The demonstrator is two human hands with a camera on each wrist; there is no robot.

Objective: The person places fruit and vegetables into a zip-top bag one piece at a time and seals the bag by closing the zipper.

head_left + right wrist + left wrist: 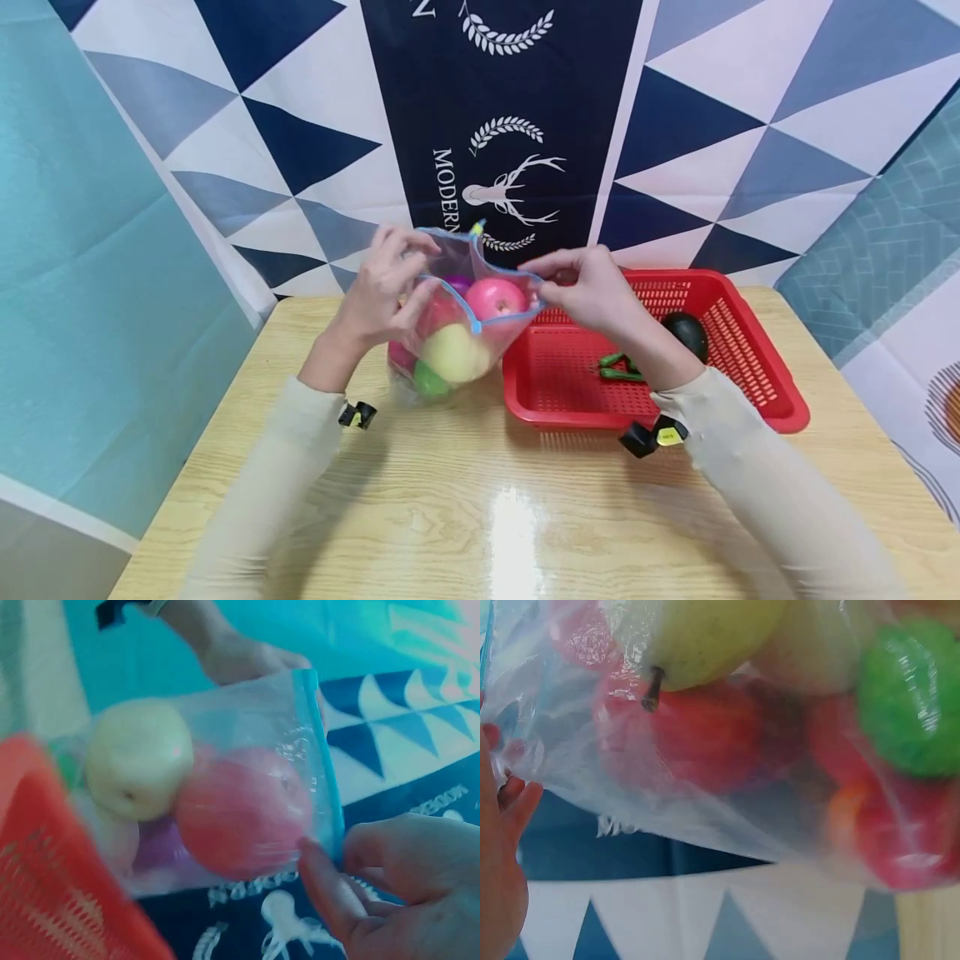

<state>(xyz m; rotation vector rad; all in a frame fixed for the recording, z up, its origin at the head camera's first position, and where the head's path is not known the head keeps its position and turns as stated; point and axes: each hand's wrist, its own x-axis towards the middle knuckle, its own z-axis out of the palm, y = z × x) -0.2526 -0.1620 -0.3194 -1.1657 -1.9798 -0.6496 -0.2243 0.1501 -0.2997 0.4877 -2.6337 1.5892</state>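
A clear zip bag with a blue zip strip hangs between my hands, its mouth spread apart. My left hand pinches the left side of the rim. On the opposite side, my right hand grips the rim between thumb and fingers. Inside, a pink apple sits near the mouth, above a pale yellow pear. Something purple shows behind the apple. Lower down is a green fruit. The left wrist view shows a red and yellow fruit at the bag's bottom.
A red plastic basket stands right of the bag on the wooden table. It holds green peppers and a dark round vegetable, with my right forearm reaching over it. Patterned cloth hangs behind the table.
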